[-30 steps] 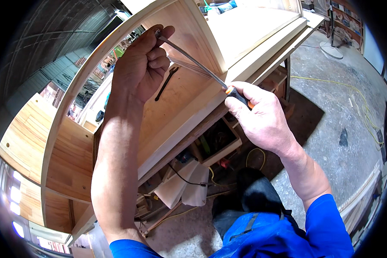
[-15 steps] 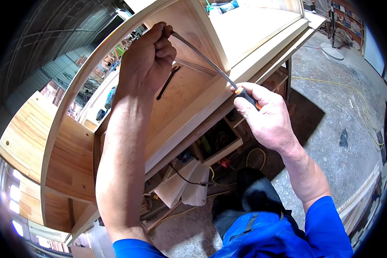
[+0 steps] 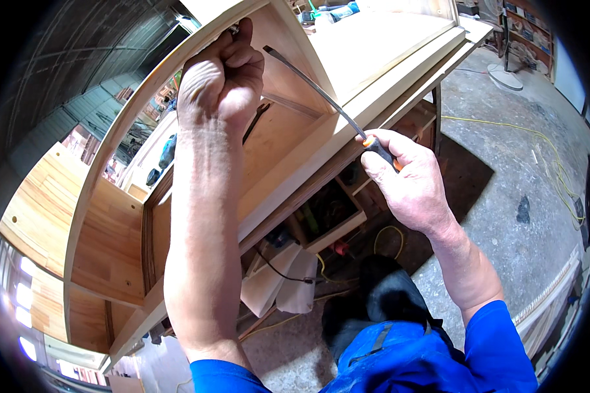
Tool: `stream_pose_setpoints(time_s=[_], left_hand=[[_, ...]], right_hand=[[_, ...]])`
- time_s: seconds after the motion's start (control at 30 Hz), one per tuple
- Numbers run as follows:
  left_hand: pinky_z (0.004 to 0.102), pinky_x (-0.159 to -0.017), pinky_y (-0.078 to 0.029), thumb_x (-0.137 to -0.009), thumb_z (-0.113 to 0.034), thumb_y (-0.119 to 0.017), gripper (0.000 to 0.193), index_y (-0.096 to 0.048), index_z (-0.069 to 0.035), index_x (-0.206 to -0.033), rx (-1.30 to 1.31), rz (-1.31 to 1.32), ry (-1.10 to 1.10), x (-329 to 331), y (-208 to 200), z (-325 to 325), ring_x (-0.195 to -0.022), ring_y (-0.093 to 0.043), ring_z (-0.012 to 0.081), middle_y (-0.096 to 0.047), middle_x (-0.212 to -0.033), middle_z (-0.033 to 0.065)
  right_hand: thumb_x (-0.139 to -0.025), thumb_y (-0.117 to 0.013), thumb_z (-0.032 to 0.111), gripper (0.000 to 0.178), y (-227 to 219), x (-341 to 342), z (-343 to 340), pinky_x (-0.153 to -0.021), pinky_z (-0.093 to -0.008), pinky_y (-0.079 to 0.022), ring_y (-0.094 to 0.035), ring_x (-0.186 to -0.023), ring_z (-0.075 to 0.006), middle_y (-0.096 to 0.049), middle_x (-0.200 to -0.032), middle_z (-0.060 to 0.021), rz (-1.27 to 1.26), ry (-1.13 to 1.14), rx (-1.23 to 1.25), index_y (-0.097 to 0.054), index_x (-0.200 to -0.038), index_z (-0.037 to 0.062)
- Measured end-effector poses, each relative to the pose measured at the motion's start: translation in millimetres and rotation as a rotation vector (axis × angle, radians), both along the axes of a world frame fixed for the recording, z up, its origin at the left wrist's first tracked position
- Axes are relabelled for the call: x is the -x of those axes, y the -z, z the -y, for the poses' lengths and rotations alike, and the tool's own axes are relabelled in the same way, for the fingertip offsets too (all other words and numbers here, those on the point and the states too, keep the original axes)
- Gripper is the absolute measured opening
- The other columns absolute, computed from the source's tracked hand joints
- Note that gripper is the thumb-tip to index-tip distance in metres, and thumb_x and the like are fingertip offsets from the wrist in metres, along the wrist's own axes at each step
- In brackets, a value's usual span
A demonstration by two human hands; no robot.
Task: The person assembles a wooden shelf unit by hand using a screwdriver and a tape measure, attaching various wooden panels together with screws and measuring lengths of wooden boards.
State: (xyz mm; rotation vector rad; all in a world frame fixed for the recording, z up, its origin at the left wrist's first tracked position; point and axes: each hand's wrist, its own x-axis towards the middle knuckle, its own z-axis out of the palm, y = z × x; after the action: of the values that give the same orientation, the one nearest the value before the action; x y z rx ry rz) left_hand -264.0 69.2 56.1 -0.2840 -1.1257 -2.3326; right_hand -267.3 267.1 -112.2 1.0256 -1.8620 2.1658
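Note:
My left hand [image 3: 221, 78] is raised and closed against the top edge of a pale wooden cabinet frame [image 3: 111, 164], fingers pinched on something small that I cannot make out. My right hand [image 3: 410, 183] grips the orange-and-black handle of a long screwdriver [image 3: 314, 85]. Its thin metal shaft runs up and left across the cabinet's inner panel, and its tip sits just right of my left hand, apart from it. A dark metal fitting [image 3: 255, 121] shows on the panel below my left hand.
The cabinet lies on a workbench with a lower shelf [image 3: 321, 219] holding tools and cables. A yellow cord [image 3: 544, 157] trails over the grey concrete floor at the right. More wooden panels [image 3: 39, 209] stand at the left. My blue sleeves and dark trousers fill the bottom.
My left hand has risen higher along the frame edge. The screwdriver has drawn back to the right, so its tip is now apart from my left hand. My right hand moved slightly right.

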Motion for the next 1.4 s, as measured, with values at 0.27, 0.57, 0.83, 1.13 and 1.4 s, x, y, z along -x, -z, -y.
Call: stream_pose_setpoints(time_s=[0.27, 0.57, 0.83, 1.13, 1.4], left_hand=[[0.0224, -0.05, -0.039, -0.095, 0.001, -0.055, 0.005, -0.058, 0.003, -0.098, -0.077, 0.032, -0.009, 4, 3, 0, -0.069, -0.054, 0.0153, -0.06, -0.089, 0.0151], [0.0204, -0.047, -0.036, -0.099, -0.003, -0.049, 0.01, -0.056, -0.001, -0.092, -0.154, -0.042, 0.157, 14, 8, -5, -0.053, -0.042, 0.0084, -0.059, -0.075, 0.0068], [0.0191, -0.044, -0.037, -0.1, -0.002, -0.046, 0.018, -0.056, 0.0, -0.085, -0.197, 0.016, 0.193, 18, 1, 4, -0.052, -0.043, 0.0086, -0.056, -0.071, 0.0075], [0.0194, -0.046, -0.039, -0.098, 0.0, -0.045, 0.015, -0.057, 0.004, -0.09, -0.239, -0.041, 0.227, 10, 3, -1, -0.053, -0.044, 0.0098, -0.055, -0.072, 0.0107], [0.0199, -0.047, -0.037, -0.1, -0.004, -0.048, 0.011, -0.056, 0.002, -0.095, 0.009, 0.017, 0.051, 7, 9, -3, -0.055, -0.042, 0.009, -0.056, -0.076, 0.0078]], right_hand=[[-0.093, -0.062, 0.011, 0.019, 1, 2, -6, -0.061, -0.0225, -0.043, -0.049, -0.069, -0.0044, -0.057, -0.075, 0.0006, -0.021, -0.029, 0.009, -0.063, -0.108, -0.0012], [-0.092, -0.062, 0.011, 0.021, 0, 1, -12, -0.069, -0.0248, -0.048, -0.055, -0.076, -0.0076, -0.063, -0.083, -0.004, -0.013, -0.035, -0.02, -0.063, -0.11, -0.0011], [-0.092, -0.061, 0.01, 0.022, 1, 1, -13, -0.07, -0.0246, -0.048, -0.055, -0.077, -0.0076, -0.063, -0.084, -0.0041, -0.027, -0.034, -0.017, -0.063, -0.111, -0.0014], [-0.093, -0.061, 0.01, 0.024, 1, 6, -20, -0.067, -0.023, -0.046, -0.053, -0.075, -0.0061, -0.061, -0.083, -0.0015, -0.007, -0.026, -0.038, -0.062, -0.114, -0.0013], [-0.093, -0.061, 0.01, 0.024, 4, 8, -20, -0.068, -0.0233, -0.047, -0.053, -0.076, -0.0063, -0.061, -0.084, -0.0017, -0.017, -0.029, -0.037, -0.062, -0.114, -0.0012]])
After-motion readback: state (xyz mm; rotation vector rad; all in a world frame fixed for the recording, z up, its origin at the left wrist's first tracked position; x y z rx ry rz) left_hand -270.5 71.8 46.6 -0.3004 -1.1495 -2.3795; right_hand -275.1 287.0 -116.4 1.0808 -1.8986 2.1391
